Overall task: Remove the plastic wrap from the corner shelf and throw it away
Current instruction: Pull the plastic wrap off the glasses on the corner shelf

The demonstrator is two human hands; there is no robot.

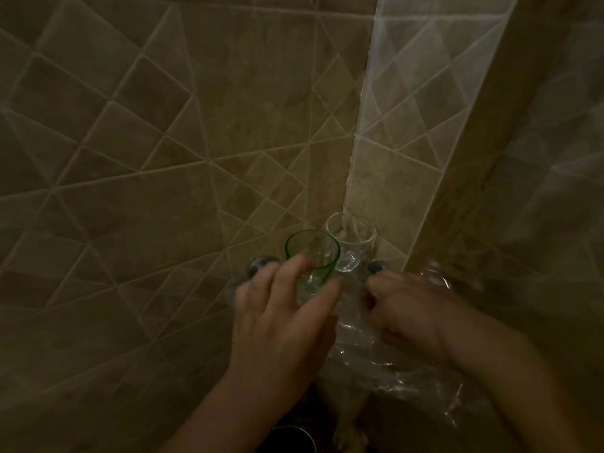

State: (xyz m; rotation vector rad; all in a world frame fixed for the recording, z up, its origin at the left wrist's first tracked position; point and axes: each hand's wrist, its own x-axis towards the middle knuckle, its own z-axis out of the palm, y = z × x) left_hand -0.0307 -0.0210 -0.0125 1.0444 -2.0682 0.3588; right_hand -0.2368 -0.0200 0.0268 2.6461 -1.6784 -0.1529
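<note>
Clerk: Position of the plastic wrap [385,364]?

Inspector: Crumpled clear sheet. It hangs from the front edge of the corner shelf [355,276] on the right side and trails below it. Its upper part lies under the right hand [411,308].

Clerk: State of the hands?

Inspector: Apart, one at each side of the shelf's front. The right hand has its fingers curled down into the wrap and grips it at the shelf's right front corner, just beside the right chrome mount [376,266]. The left hand [284,312] has thumb and fingers curved round the lower part of the green glass [312,253] and holds it.

Clerk: Other items?

Inspector: Clear glass [351,243] upright in the back corner of the shelf. Whether it touches the green one or only stands just beside it, I cannot tell. Left chrome mount [261,263] at the shelf's left end. Tiled walls [130,142] meet behind the shelf. Dark round object [289,436] below, too dim to identify.
</note>
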